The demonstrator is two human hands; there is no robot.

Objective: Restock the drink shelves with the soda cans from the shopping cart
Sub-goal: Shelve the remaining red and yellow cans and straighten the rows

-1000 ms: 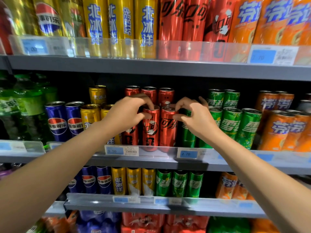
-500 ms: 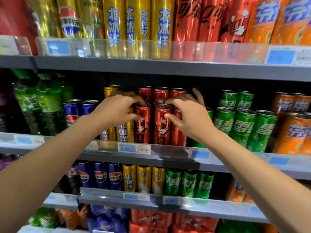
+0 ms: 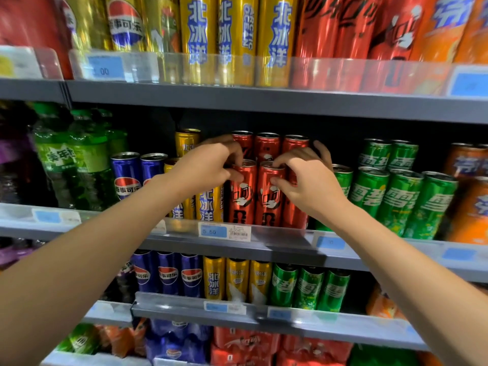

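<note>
Slim red cola cans stand in rows on the middle shelf (image 3: 280,243). My left hand (image 3: 208,165) grips the top of the front left red can (image 3: 241,199), thumb on its side and fingers curled over the rim. My right hand (image 3: 303,175) grips the front red can beside it (image 3: 269,202), thumb on its side and fingertips on its rim. More red cans (image 3: 267,145) stand behind them. A third front red can is partly hidden by my right hand. The shopping cart is out of view.
Yellow cans (image 3: 210,204) and blue cola cans (image 3: 126,175) stand left of the red ones, green cans (image 3: 396,199) and orange cans (image 3: 472,207) to the right. Green bottles (image 3: 71,159) fill the far left. Shelves above (image 3: 264,99) and below (image 3: 237,311) are packed with cans.
Both hands have stayed on the two front red cans. The view has shifted so the shelf sits further right and slightly closer. My fingers have curled higher over the can tops.
</note>
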